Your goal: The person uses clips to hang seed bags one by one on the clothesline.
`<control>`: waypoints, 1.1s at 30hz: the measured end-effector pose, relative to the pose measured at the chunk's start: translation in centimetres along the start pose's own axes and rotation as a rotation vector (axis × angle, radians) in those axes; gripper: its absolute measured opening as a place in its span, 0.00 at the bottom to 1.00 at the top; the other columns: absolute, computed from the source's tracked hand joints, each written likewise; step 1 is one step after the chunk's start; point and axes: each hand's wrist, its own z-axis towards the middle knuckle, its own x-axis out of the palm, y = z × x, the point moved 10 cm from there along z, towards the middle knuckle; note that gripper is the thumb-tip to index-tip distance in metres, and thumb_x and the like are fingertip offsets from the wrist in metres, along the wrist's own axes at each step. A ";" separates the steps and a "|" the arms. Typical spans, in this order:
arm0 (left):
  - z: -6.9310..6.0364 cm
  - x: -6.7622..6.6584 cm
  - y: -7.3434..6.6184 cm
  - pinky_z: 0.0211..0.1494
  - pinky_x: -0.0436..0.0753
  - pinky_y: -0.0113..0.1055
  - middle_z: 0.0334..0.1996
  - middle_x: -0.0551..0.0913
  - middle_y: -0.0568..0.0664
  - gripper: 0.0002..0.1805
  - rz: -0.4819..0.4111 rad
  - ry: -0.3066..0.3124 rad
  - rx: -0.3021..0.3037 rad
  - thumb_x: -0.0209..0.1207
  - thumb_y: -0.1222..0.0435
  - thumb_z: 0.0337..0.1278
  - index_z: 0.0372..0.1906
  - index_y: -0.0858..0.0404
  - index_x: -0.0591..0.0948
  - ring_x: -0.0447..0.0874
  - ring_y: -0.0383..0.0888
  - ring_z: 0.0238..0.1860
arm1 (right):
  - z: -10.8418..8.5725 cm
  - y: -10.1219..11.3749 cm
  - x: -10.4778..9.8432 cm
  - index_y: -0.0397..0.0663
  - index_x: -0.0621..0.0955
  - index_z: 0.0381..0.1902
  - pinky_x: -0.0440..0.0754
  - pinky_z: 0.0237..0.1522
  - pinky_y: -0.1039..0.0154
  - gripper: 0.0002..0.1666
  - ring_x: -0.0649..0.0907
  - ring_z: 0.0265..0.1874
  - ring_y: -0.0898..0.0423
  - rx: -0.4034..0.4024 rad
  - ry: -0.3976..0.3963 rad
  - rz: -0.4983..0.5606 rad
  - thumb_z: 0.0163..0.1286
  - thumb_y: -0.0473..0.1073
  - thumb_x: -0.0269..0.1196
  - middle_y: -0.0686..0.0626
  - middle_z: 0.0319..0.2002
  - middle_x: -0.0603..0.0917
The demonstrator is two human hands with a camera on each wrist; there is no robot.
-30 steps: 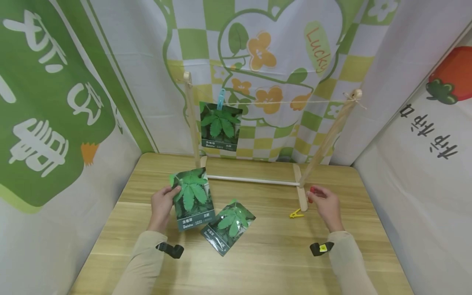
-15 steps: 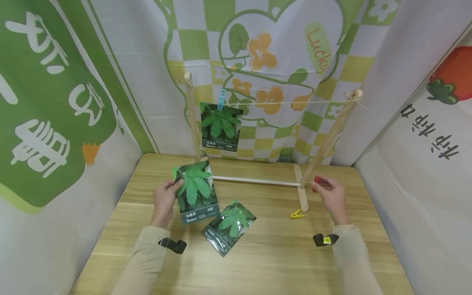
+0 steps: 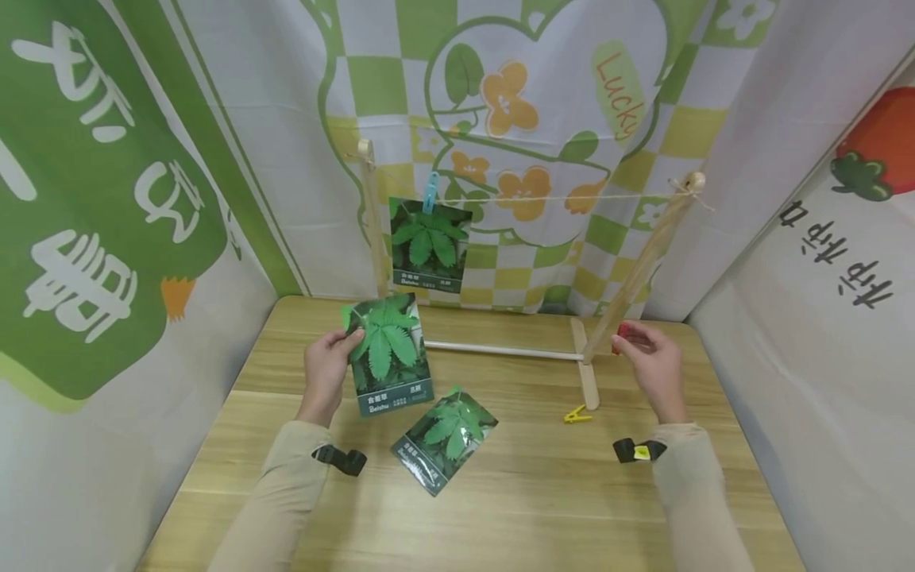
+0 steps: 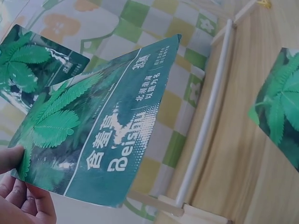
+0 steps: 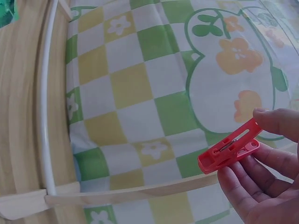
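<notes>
Rising since earlier: left hand (image 3: 325,377) gripping packet (image 3: 390,354) | right hand (image 3: 658,372), red clip (image 5: 224,156)

The held packet (image 4: 98,126) reads "含羞草" and "Beishu", the hanging packet (image 3: 430,242) "Beishu", the curtain (image 3: 550,103) "Lucky".

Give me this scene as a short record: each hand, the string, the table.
Left hand: holds plant packet by its edge
Right hand: pinches red clip
String: hung packet, held by blue clip
Table: loose packet, lying askew; yellow clip near wooden frame
</notes>
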 end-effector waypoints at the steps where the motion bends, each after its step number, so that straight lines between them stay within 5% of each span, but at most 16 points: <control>1: 0.0 0.1 -0.2 0.41 0.78 0.23 0.36 0.81 0.42 0.20 -0.007 0.000 0.001 0.64 0.56 0.61 0.47 0.69 0.80 0.78 0.32 0.36 | 0.0 0.2 -0.1 0.36 0.82 0.52 0.79 0.37 0.82 0.21 0.80 0.34 0.75 -0.005 0.000 0.004 0.62 0.41 0.69 0.70 0.33 0.80; 12: -0.3 1.3 -2.1 0.43 0.80 0.23 0.33 0.82 0.40 0.22 -0.069 0.014 0.025 0.65 0.58 0.59 0.51 0.70 0.80 0.80 0.33 0.34 | 0.3 2.6 -0.3 0.35 0.82 0.52 0.78 0.41 0.83 0.20 0.79 0.37 0.74 -0.112 -0.009 0.012 0.63 0.39 0.69 0.59 0.40 0.80; 33: -0.4 3.1 -5.4 0.41 0.80 0.23 0.26 0.82 0.33 0.16 -0.127 0.047 0.099 0.64 0.62 0.60 0.47 0.70 0.81 0.81 0.31 0.32 | 0.9 6.0 -0.2 0.31 0.82 0.49 0.80 0.39 0.82 0.19 0.82 0.35 0.72 -0.210 0.015 0.129 0.60 0.32 0.69 0.64 0.36 0.81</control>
